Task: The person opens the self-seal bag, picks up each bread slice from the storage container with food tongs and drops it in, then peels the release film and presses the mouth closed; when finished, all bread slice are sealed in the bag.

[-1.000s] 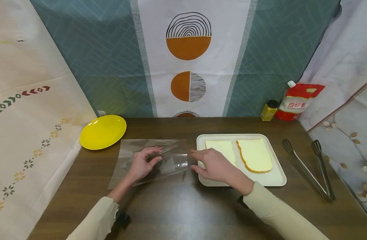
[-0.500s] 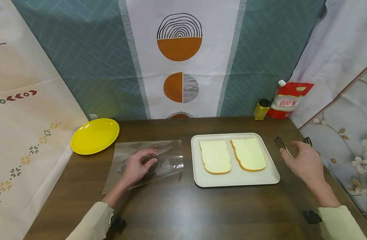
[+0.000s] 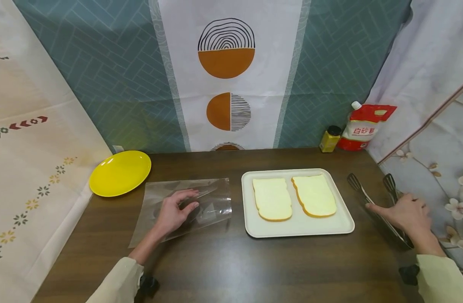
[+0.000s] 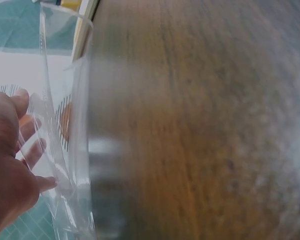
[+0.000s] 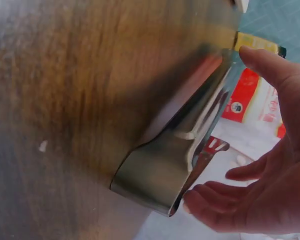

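Observation:
In the head view my left hand (image 3: 174, 212) rests over a clear plastic bag (image 3: 216, 206) that lies flat on the table, thumb and fingers apart. The left wrist view shows the bag's film (image 4: 70, 185) around the fingertips. On the right, my right hand (image 3: 409, 214) reaches over metal tongs (image 5: 157, 177) lying with their arms spread. Its thumb is at one arm and its fingers are on the far side, with a gap below the palm. Two bread slices (image 3: 272, 200) (image 3: 315, 195) lie on a white tray (image 3: 299, 229) between the hands.
A yellow plate (image 3: 120, 173) stands at the back left. At the back right are a yellow jar with a black lid (image 3: 330, 139) and a red and white pouch (image 3: 365, 128). Hanging cloths border the table at the back and sides.
My right hand has moved from above the tray over to the tongs at the right, then farther down along them. The left hand stays on the bag. The head view has shifted slightly.

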Tool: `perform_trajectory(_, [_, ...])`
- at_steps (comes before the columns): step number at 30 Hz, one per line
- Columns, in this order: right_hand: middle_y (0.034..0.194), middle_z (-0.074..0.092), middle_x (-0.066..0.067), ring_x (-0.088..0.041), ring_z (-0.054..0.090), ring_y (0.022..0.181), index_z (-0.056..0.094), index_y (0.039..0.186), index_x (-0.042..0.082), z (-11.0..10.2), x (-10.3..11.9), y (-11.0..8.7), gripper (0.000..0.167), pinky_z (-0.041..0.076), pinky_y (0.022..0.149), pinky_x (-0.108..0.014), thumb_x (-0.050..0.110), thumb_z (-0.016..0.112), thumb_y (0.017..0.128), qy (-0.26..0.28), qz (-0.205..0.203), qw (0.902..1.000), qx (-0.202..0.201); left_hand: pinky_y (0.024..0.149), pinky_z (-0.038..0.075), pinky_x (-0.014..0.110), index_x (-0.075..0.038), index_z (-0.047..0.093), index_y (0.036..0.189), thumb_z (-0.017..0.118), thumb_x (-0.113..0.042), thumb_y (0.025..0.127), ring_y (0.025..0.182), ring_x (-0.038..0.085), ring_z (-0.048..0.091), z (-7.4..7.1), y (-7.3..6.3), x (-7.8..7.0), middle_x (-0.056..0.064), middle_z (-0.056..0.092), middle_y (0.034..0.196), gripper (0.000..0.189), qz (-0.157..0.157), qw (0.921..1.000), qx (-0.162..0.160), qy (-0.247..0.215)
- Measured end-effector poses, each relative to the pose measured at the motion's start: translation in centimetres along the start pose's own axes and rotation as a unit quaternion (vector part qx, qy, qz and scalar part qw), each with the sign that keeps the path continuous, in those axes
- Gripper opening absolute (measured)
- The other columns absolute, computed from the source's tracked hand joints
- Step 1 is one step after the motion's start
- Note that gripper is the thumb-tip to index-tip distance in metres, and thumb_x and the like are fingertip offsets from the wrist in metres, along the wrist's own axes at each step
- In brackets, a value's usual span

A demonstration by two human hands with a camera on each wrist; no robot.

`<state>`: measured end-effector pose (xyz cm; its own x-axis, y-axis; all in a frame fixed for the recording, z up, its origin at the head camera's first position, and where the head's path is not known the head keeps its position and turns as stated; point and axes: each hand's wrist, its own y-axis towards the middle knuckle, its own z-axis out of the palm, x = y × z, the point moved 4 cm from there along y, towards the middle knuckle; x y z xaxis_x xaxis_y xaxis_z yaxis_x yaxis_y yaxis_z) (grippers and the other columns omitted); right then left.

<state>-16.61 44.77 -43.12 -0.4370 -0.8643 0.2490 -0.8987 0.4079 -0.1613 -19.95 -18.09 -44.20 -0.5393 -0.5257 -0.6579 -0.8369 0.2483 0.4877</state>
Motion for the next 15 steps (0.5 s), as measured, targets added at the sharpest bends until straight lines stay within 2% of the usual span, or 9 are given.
perform_trajectory(4, [0.116,0.021,-0.058,-0.071,0.024,0.11,0.02,0.12,-0.033,0.17,-0.01,0.59,0.124,0.037,0.077,-0.076,0.073,0.068,0.077,0.006,-0.004,1.0,0.006,0.098,0.044,0.02,-0.003,0.075,0.108,0.084,0.001,0.079,0.112,0.028,0.064,0.0,-0.08,0.09,0.007,0.073,0.113,0.031,0.004,1.0,-0.004,-0.001])
perform_trajectory(6, [0.115,0.021,-0.057,-0.071,0.023,0.11,0.02,0.121,-0.033,0.26,0.05,0.82,0.122,0.037,0.077,-0.075,0.07,0.069,0.078,0.007,-0.009,0.9999,0.006,0.097,0.042,0.017,-0.003,0.075,0.108,0.084,0.001,0.078,0.112,0.028,0.064,0.0,-0.14,0.18,0.007,0.073,0.113,0.031,0.003,1.0,-0.004,-0.002])
perform_trajectory(8, [0.114,0.021,-0.057,-0.071,0.023,0.11,0.021,0.12,-0.032,0.37,0.06,0.98,0.119,0.037,0.078,-0.075,0.067,0.071,0.079,0.009,-0.012,0.9999,0.007,0.098,0.046,0.023,-0.003,0.075,0.108,0.084,0.001,0.078,0.112,0.028,0.064,0.04,-0.19,0.26,0.006,0.073,0.114,0.032,-0.003,1.0,-0.001,-0.004])
perform_trajectory(12, [0.115,0.021,-0.059,-0.073,0.022,0.11,0.022,0.118,-0.031,0.47,0.0,0.93,0.11,0.036,0.079,-0.076,0.057,0.076,0.08,0.013,-0.016,0.9997,0.01,0.095,0.051,0.045,-0.004,0.075,0.11,0.083,0.0,0.08,0.114,0.028,0.063,0.11,-0.21,0.24,0.005,0.072,0.115,0.031,-0.015,0.9998,0.007,-0.009])
perform_trajectory(15, [0.116,0.022,-0.06,-0.075,0.026,0.107,0.024,0.119,-0.032,0.44,0.01,0.9,0.106,0.037,0.077,-0.077,0.052,0.077,0.08,0.014,-0.027,0.9995,0.011,0.094,0.05,0.051,-0.003,0.074,0.109,0.083,0.001,0.08,0.115,0.029,0.062,0.17,-0.2,0.24,0.006,0.072,0.115,0.031,-0.016,0.9998,0.009,-0.012])
